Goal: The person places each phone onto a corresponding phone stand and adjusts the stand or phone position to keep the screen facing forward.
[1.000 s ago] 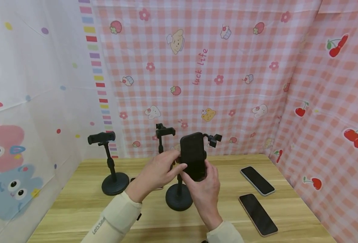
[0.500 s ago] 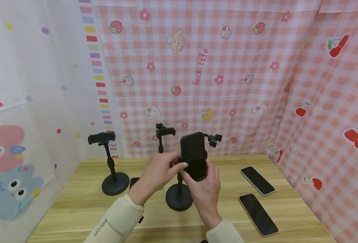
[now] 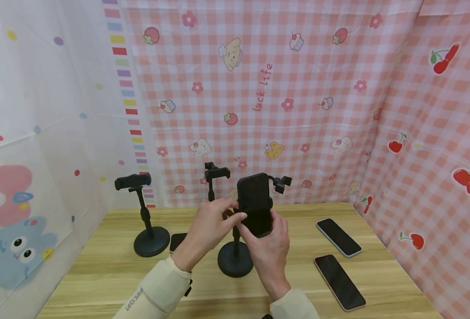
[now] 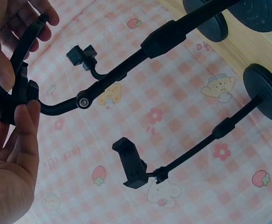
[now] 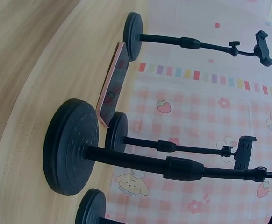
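A black smartphone (image 3: 254, 195) stands upright, tilted back, at the head of the front phone stand, whose round black base (image 3: 235, 262) rests on the wooden table. My right hand (image 3: 270, 252) grips the phone's lower end, thumb across its lower left and fingers along the right edge. At the phone's left edge, my left hand (image 3: 213, 221) pinches the holder clamp. In the left wrist view, the thumb and fingers of my left hand (image 4: 14, 154) close on the black clamp (image 4: 20, 91) behind the phone. The right wrist view catches the stand's pole (image 5: 126, 158) but no hand.
Another phone stand (image 3: 142, 212) is at the left, one more (image 3: 217, 173) behind my left hand. A further clamp (image 3: 280, 184) shows behind the phone. Two phones lie at the right, one pale-edged (image 3: 338, 237), one pinkish (image 3: 340, 282). Another phone (image 3: 178, 240) lies behind my left wrist.
My left wrist and forearm have shifted slightly to the right, uncovering more of the phone lying behind. The phone and my right hand stay nearly still.
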